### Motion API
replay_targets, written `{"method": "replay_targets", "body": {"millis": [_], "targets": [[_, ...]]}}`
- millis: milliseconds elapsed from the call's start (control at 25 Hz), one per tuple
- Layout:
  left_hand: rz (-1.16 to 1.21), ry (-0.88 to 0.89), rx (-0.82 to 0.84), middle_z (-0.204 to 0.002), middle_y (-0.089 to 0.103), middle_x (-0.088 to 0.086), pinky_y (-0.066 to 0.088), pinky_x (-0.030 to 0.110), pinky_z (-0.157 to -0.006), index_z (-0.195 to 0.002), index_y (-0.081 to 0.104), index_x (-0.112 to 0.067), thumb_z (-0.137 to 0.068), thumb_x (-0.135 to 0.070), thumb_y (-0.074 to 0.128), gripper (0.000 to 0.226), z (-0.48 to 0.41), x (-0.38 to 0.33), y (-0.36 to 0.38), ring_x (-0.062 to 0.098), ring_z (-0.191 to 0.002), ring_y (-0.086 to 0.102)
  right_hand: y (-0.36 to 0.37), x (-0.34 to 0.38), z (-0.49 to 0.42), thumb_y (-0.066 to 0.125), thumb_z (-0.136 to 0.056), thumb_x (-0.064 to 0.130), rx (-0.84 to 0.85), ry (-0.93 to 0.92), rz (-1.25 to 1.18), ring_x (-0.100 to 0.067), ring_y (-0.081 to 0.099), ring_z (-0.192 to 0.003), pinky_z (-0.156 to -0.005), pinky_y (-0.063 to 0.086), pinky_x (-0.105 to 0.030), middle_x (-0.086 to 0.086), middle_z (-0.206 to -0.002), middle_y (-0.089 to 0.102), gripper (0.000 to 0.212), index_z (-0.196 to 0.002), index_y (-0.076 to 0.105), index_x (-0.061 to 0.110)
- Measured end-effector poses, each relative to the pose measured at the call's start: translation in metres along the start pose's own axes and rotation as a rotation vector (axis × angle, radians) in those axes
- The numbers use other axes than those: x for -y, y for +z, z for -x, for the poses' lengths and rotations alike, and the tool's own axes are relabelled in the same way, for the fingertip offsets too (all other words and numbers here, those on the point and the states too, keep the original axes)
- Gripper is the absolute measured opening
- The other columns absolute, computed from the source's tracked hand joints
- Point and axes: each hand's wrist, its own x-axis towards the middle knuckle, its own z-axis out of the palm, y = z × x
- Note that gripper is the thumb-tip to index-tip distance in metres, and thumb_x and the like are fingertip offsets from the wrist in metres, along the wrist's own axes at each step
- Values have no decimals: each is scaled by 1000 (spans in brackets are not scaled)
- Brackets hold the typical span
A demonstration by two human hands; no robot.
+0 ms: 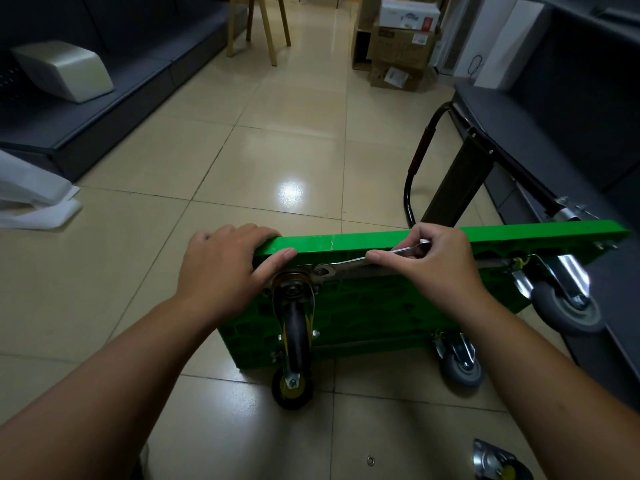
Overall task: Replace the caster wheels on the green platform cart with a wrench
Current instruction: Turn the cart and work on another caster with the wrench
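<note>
The green platform cart (363, 313) stands on its long edge, underside facing me. My left hand (221, 268) grips its top left corner. My right hand (434, 268) is closed around the handle of a silver wrench (346, 264), whose far end sits on a bolt at the mounting plate of the upper left caster (294, 327), a black wheel with a yellow hub. A second black and yellow caster (292, 386) touches the floor below it. Two grey casters (568, 306) (462, 363) are on the cart's right side.
A loose caster (495, 462) and a small washer (371, 460) lie on the tiled floor near me. The cart's black folded handle (420, 157) sticks out behind. Dark shelving stands at right, a dark bench at left, cardboard boxes (401, 46) far back.
</note>
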Motion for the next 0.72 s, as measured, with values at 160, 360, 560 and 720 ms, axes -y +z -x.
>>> {"method": "replay_targets", "body": {"millis": [160,360,560,720], "targets": [[7,3,8,-110,68,-13,40,39,-84,-127,62,-36,-87,-78,15,74,0,0,1,15,-94,58,5,3,10,92,-67,32,-72,171,-298,-2,62,-59,-53,46,-16,2,-66,70,32,-77,69,11],[8,3,-6,-108,68,-13,40,39,-84,-125,63,-37,-87,-78,16,73,-1,0,1,16,-93,59,23,4,16,81,-82,19,-133,424,-852,-10,41,-49,-47,36,-20,3,-57,48,23,-78,58,14],[8,3,-15,-107,69,-13,42,41,-85,-124,63,-36,-87,-78,17,73,-1,-1,3,16,-92,60,32,8,15,71,-92,22,-164,438,-884,-9,31,-47,-44,28,-19,6,-54,38,17,-97,60,10],[-2,4,-24,-106,69,-12,43,41,-85,-124,64,-36,-88,-78,18,71,-1,0,5,17,-91,60,34,9,18,64,-98,30,-202,405,-661,-7,39,-47,-48,33,-22,4,-55,46,25,-82,58,12]]}}
